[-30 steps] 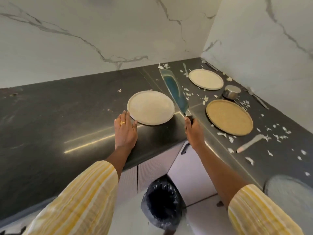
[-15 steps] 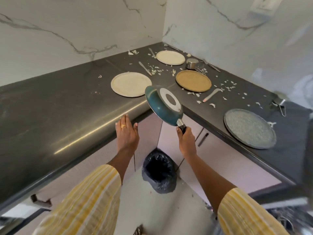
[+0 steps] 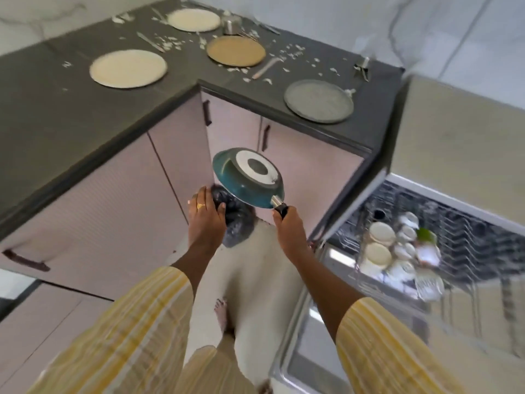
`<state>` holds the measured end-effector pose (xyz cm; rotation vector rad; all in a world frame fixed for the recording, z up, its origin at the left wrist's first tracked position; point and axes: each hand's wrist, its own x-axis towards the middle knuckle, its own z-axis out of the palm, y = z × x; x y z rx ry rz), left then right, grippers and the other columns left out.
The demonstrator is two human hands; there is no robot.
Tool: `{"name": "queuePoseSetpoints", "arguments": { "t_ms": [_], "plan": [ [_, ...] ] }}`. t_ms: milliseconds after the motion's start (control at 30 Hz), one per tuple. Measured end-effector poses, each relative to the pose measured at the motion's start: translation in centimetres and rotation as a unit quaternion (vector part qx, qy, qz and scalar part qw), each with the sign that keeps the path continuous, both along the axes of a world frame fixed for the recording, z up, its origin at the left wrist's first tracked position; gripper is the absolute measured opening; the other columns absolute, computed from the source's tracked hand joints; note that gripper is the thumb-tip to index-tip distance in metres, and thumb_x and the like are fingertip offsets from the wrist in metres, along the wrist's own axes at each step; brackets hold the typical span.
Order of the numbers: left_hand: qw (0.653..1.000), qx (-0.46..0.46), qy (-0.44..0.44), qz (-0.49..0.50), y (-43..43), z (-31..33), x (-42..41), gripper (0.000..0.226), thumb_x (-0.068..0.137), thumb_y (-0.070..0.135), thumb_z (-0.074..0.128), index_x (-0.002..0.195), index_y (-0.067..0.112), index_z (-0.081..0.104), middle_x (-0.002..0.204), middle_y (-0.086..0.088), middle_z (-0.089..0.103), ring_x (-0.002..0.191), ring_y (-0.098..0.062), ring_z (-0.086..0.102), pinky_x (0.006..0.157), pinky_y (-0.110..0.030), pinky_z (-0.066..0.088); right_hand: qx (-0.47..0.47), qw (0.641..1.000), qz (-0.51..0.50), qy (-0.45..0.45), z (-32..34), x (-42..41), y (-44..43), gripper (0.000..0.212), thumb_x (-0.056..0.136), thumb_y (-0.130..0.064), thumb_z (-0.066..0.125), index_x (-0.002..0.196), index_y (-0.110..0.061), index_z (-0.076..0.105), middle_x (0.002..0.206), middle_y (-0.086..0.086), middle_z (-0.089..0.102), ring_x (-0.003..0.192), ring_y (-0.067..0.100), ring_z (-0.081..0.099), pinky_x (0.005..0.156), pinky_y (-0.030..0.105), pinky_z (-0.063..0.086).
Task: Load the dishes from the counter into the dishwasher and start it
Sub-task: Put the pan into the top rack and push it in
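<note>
My right hand [image 3: 289, 231] grips the black handle of a teal frying pan [image 3: 247, 177], held upside down in the air in front of the cabinets, its pale base facing up. My left hand [image 3: 206, 217] hovers flat and empty beside it, fingers apart. On the dark counter [image 3: 51, 109] lie two cream plates [image 3: 127, 69] [image 3: 194, 19], a tan plate [image 3: 235, 50] and a grey plate [image 3: 318, 100]. At the right, the open dishwasher shows a pulled-out rack [image 3: 426, 251] holding several plates and cups.
A black-lined bin [image 3: 235, 220] stands on the floor under my hands. A steel cup [image 3: 231, 24], loose cutlery [image 3: 265, 68] and white scraps lie on the counter. The dishwasher door [image 3: 312, 322] lies open at lower right. Cabinet doors run below the counter.
My right hand has carried the pan off the counter and down toward the right. My left hand left the counter edge. The view swung right, bringing the open dishwasher into sight.
</note>
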<state>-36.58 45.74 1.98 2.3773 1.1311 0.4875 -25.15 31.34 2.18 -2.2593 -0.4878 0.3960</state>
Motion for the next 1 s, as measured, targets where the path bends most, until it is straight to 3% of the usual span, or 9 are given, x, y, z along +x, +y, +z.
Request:
{"name": "queuePoseSetpoints", "arguments": {
  "t_ms": [367,633,800,900,1000],
  "plan": [
    [0.991,-0.045,-0.008,-0.126,-14.3,-2.2,5.3,0.054,0.099,0.027,0.041,0.144,0.001,0.027,0.149,-0.016,0.030,0.138,-0.033,0.023,0.116,-0.043,0.019,-0.030,0.989,-0.141,0.040,-2.3,-0.4,-17.6,0.023,0.095,-0.036,0.048,0.104,-0.014,0.049,0.093,-0.001,0.055,0.081,0.016,0.053,0.067,0.026,0.037],
    [0.968,-0.104,0.002,-0.228,-22.6,-6.1,13.5,0.055,0.099,0.030,0.039,0.145,0.004,0.024,0.150,-0.014,0.028,0.138,-0.031,0.022,0.114,-0.042,0.023,-0.060,0.959,-0.271,0.058,-4.9,4.3,-26.3,0.028,0.096,-0.032,0.049,0.109,-0.008,0.051,0.099,0.009,0.058,0.087,0.023,0.058,0.071,0.034,0.046],
    [0.955,-0.101,0.002,-0.279,-27.8,-8.5,17.5,0.050,0.098,0.024,0.045,0.138,-0.003,0.034,0.141,-0.023,0.039,0.131,-0.039,0.033,0.111,-0.048,0.029,-0.041,0.928,-0.366,0.052,-6.7,9.3,-31.9,0.026,0.096,-0.026,0.050,0.108,-0.003,0.051,0.099,0.016,0.062,0.091,0.030,0.060,0.076,0.042,0.052],
    [0.955,-0.072,0.011,-0.287,-30.2,-10.0,20.1,0.044,0.095,0.017,0.049,0.132,-0.006,0.041,0.134,-0.025,0.046,0.125,-0.041,0.040,0.109,-0.047,0.031,-0.060,0.912,-0.404,0.040,-7.5,13.1,-35.2,0.035,0.097,-0.026,0.047,0.118,0.002,0.045,0.110,0.023,0.059,0.100,0.036,0.058,0.083,0.047,0.050],
    [0.957,-0.077,0.023,-0.279,-32.2,-11.4,22.7,0.044,0.095,0.017,0.048,0.133,-0.003,0.040,0.136,-0.022,0.043,0.128,-0.038,0.036,0.109,-0.047,0.029,-0.068,0.896,-0.436,0.043,-8.7,17.2,-38.7,0.041,0.097,-0.026,0.047,0.124,0.004,0.041,0.119,0.025,0.055,0.108,0.037,0.054,0.087,0.043,0.046]
  ]
}}
